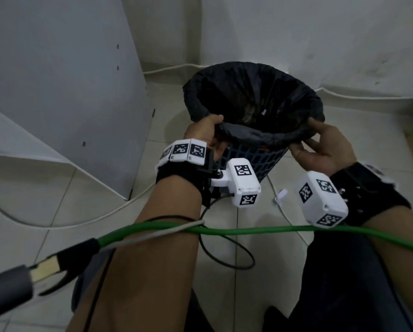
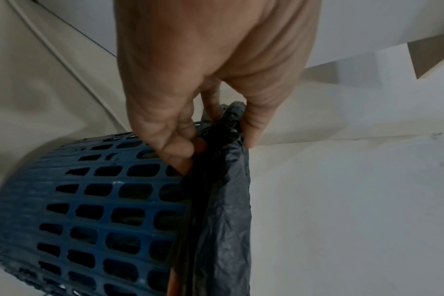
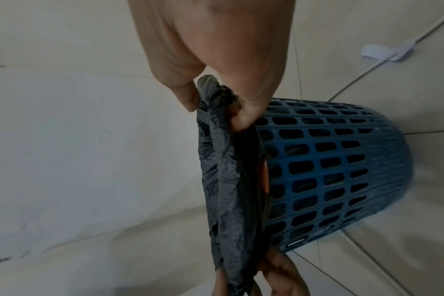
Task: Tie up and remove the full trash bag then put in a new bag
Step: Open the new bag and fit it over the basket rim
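Now both hands [image 1: 208,133] [image 1: 320,144] pinch the trash bag [image 1: 253,135] rim.

1. Down inside the black trash bag [image 1: 253,97] it's all dark, with brownish clutter at the bottom too murky to identify.
2. The blue basket [image 1: 260,159] shows only a strip of lattice in the head view; the left hand [image 1: 206,134] and the bag's folded rim cover the rest.
3. The basket's base is blurred in both wrist views.
4. The right hand [image 1: 320,144] hides its fingertips under the bag's rim.
5. The green cable [image 1: 248,230] runs off the right edge.
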